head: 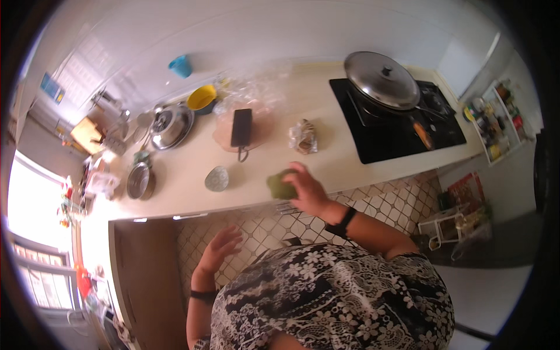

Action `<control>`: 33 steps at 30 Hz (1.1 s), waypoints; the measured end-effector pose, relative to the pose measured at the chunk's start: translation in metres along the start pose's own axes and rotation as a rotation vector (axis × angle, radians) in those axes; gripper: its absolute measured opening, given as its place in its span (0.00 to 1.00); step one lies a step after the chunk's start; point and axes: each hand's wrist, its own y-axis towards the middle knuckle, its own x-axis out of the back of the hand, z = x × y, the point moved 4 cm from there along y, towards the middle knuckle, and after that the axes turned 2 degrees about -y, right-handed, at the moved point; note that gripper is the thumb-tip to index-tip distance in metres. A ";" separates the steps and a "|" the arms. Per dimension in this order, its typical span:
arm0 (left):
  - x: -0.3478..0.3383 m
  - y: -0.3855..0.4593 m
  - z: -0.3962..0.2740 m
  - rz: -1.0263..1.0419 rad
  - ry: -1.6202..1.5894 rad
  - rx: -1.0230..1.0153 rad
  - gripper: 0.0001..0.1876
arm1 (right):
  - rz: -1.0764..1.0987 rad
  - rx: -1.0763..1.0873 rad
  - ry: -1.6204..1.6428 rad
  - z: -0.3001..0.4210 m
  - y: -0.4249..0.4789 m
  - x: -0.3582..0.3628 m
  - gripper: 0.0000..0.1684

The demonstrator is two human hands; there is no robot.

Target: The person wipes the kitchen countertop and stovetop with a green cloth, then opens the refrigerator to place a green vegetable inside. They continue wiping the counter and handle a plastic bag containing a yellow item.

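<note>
My right hand point(308, 190) is closed around a green cloth or sponge point(280, 184), blurred, at the front edge of the counter point(258, 175). My left hand point(221, 248) hangs in front of the counter over the tiled floor, fingers spread and holding nothing. To the left of the green thing, a small patterned bowl point(217, 179) sits near the counter's edge. Beyond it lies a dark phone-like rectangular object point(242, 127) with a strap, on a pink translucent sheet or mat point(223, 133). A clear plastic bag with brown food point(304, 137) rests just past my right hand.
A black cooktop point(372, 151) at right carries a lidded pan point(383, 81), its wooden handle point(422, 134) pointing forward. Crumpled clear plastic point(258, 87), a yellow bowl point(202, 98), a lidded metal pot point(170, 127) and a steel bowl point(141, 181) stand to the left.
</note>
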 end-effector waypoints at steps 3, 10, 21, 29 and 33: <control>0.004 -0.001 0.002 0.007 0.009 0.072 0.26 | 0.109 0.141 -0.183 -0.019 -0.001 -0.076 0.35; 0.008 0.013 0.009 0.069 0.011 0.136 0.25 | 0.120 0.115 -0.294 -0.063 -0.040 -0.090 0.22; 0.064 0.027 0.025 -0.069 0.077 0.178 0.23 | -0.385 -0.724 -0.795 -0.218 -0.207 0.166 0.23; 0.158 0.051 -0.012 -0.539 1.256 -0.192 0.33 | -0.560 -0.656 -0.745 -0.212 -0.116 0.164 0.33; 0.142 0.068 -0.031 -0.488 1.390 0.155 0.41 | -0.141 -0.660 -0.785 -0.219 -0.106 0.080 0.32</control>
